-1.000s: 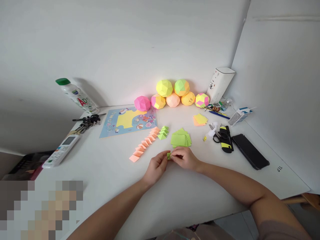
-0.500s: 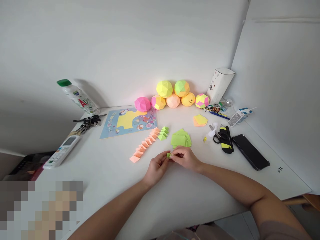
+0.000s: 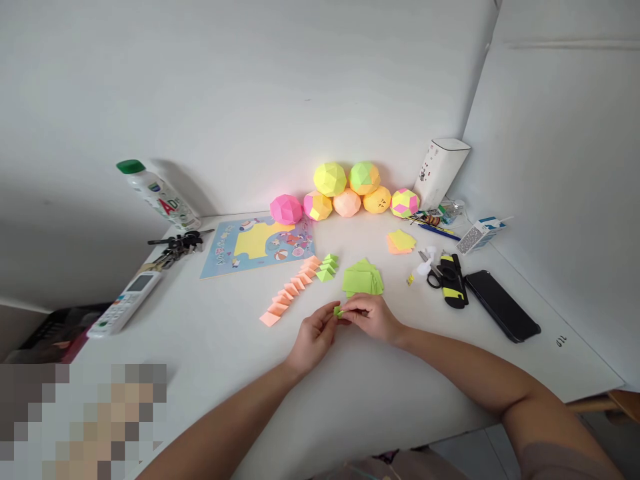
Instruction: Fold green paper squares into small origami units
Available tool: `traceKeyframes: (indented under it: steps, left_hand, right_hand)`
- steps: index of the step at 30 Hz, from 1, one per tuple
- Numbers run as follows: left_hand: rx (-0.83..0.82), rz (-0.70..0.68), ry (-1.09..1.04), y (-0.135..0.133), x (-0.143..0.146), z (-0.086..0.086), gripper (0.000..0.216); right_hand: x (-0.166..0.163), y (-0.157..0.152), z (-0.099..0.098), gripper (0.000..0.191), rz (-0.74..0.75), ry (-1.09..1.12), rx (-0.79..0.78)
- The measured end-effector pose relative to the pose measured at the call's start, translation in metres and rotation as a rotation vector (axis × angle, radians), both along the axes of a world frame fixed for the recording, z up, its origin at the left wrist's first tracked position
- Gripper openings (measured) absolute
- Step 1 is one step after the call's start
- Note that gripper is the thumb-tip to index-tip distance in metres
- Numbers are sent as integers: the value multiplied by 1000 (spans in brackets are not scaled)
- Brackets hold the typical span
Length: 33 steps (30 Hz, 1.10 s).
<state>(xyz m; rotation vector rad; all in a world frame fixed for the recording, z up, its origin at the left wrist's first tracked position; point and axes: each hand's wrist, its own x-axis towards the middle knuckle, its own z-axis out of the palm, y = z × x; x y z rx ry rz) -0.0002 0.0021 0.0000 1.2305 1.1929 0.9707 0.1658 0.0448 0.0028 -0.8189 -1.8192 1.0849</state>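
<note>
Both hands meet over the middle of the white table (image 3: 210,347), pinching a small folded green paper piece (image 3: 339,311). My left hand (image 3: 314,337) grips its left side with thumb and fingertips. From the right, my right hand (image 3: 373,317) has its fingers curled over the piece. Just behind the hands lies a pile of green paper squares (image 3: 363,278). To the left of that pile runs a row of folded orange pieces (image 3: 291,291), ending in a few folded green pieces (image 3: 327,267).
Several coloured paper balls (image 3: 345,190) line the back wall by a white box (image 3: 440,170). A sticker sheet (image 3: 260,243), keys (image 3: 175,245), remote (image 3: 125,303) and bottle (image 3: 157,193) lie left. Sticky notes (image 3: 400,241), scissors (image 3: 443,273) and a phone (image 3: 503,303) lie right.
The fingers shift slightly on the green piece; both hands stay in the same place. The view has tilted a little, nothing else has moved.
</note>
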Motion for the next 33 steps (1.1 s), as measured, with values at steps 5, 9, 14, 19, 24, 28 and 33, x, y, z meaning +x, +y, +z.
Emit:
traceKeyframes:
  steps: [5,9,14,19,24,28,33]
  left_hand:
    - [14,-18,-6,0,1,-1,49]
    - [59,-18,-10,-1,1,0,48]
    - [71,-15,7,-2,0,-3,45]
    - [70,-18,17,-2,0,-5,46]
    - [59,-19,26,-2,0,-2,45]
    - [63,-25,5,-2,1,-2,47]
    - [77,-32,44,-2,0,-4,46]
  right_hand:
    - [0,0,1,17,-10,0,-40]
    - [1,1,1,22,-22,-24,-196]
    - [2,5,-2,22,40,20,-325]
    - [2,3,1,19,49,7,-267]
    - [3,1,2,17,62,12,-184]
    - [2,0,2,18,50,41,-200]
    - [1,0,7,19,41,0,-250]
